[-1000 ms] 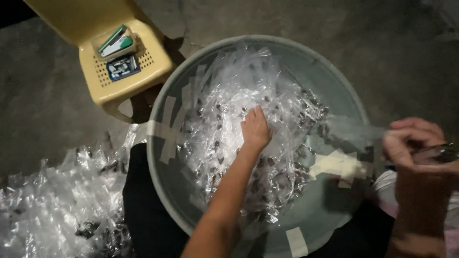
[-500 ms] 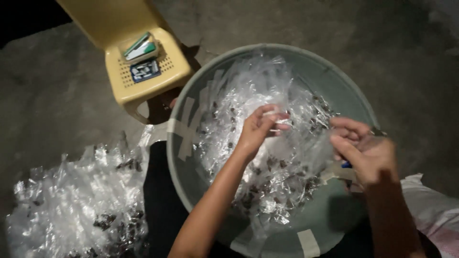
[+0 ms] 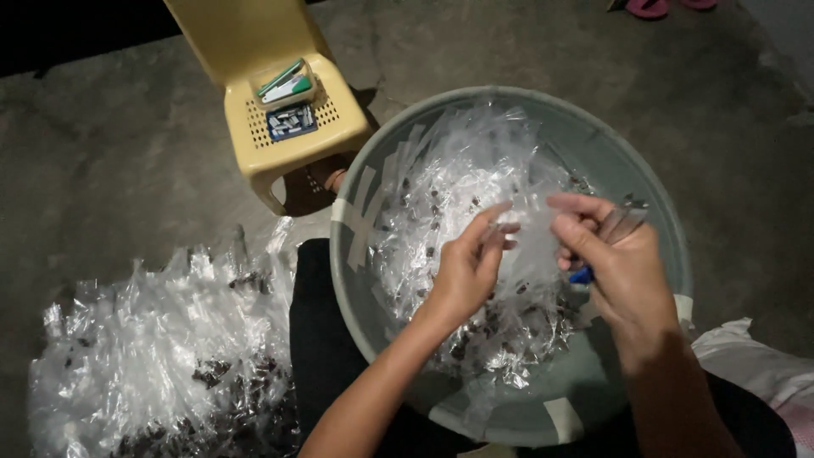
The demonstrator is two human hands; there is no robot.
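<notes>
Here, a grey basin point(image 3: 373, 182) heaped with clear plastic packets point(image 3: 449, 195) is seen directly beneath both hands. A clear packet point(image 3: 530, 233), hard to make out, is pinched between the left hand point(image 3: 466, 271) and right hand point(image 3: 615, 259); a partly hidden blue-handled metal tool point(image 3: 623, 220) is also gripped by the right.

Concrete floor point(image 3: 102, 153): yellow chair point(image 3: 280, 119), grey basin point(image 3: 653, 220), plastic-packet heap point(image 3: 161, 356).

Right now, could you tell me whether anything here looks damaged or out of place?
The grey basin looks patched: pale tape strips cross its rim in several places. A heap of clear plastic packets lies directly on the bare floor beside it.
</notes>
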